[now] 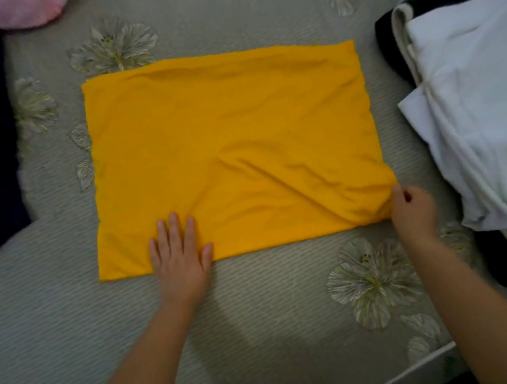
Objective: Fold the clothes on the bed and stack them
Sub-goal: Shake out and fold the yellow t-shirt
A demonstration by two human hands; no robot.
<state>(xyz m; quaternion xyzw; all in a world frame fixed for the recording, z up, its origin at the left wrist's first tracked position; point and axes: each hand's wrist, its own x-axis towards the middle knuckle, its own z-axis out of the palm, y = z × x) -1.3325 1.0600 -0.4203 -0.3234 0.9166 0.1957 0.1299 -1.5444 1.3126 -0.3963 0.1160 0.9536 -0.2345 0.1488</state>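
Head view: yellow garment [228, 150] lies folded flat mid-bed [260, 317]; left hand [179, 257] presses its near edge, fingers straight; right hand [412, 211] pinches its near right corner; white clothes pile [482, 102] at right

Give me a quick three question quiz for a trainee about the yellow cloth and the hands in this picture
1. True or false: the left hand lies flat on the yellow cloth.
2. What does the right hand grip? A) cloth's near right corner B) white clothes C) pink item
3. Fill in: the white clothes lie to the cloth's ____.

Key: 1 true; 2 A; 3 right
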